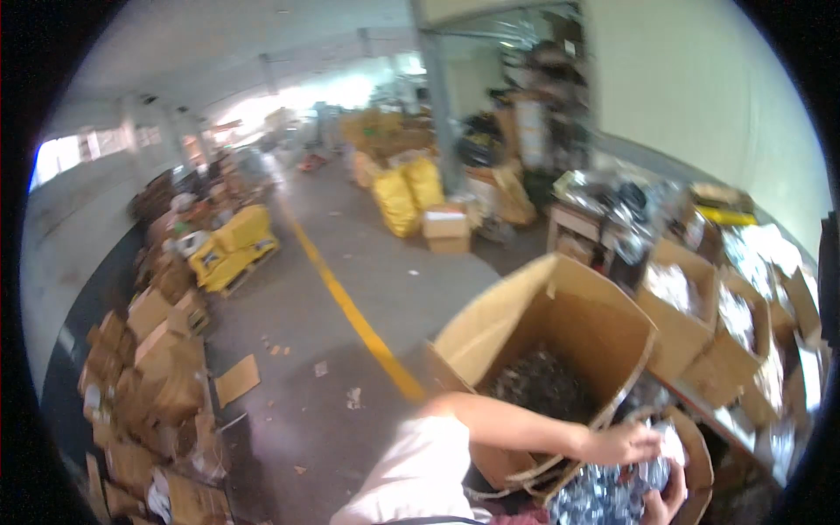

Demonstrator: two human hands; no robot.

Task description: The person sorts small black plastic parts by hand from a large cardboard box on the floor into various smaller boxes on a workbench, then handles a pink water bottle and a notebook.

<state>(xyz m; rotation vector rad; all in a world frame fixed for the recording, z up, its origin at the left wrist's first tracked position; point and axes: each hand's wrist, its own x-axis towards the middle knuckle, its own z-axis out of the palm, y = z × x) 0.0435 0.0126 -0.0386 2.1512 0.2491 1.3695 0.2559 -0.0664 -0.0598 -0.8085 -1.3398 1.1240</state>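
My left arm reaches across to the right. The left hand [623, 444] has its fingers on a shiny clear plastic piece [669, 444], and their tips are partly hidden. Just below, at the same spot, my right hand [667, 500] curls its fingers and thumb by the clear plastic. Both hands are above an open cardboard box [697, 455] full of bluish clear plastic pieces [586, 500]. Blur hides the exact shape of the held piece. Directly beyond my left forearm stands a large open carton [604, 306] with dark and clear scraps [542, 385] at its bottom.
Several cartons [678, 324] of clear plastic line the right side by a wall. A yellow line [350, 315] runs along the grey floor. Flattened cardboard [162, 376] and a yellow-wrapped pallet load [232, 245] stand left. Yellow sacks [398, 197] and a small box [446, 232] stand ahead.
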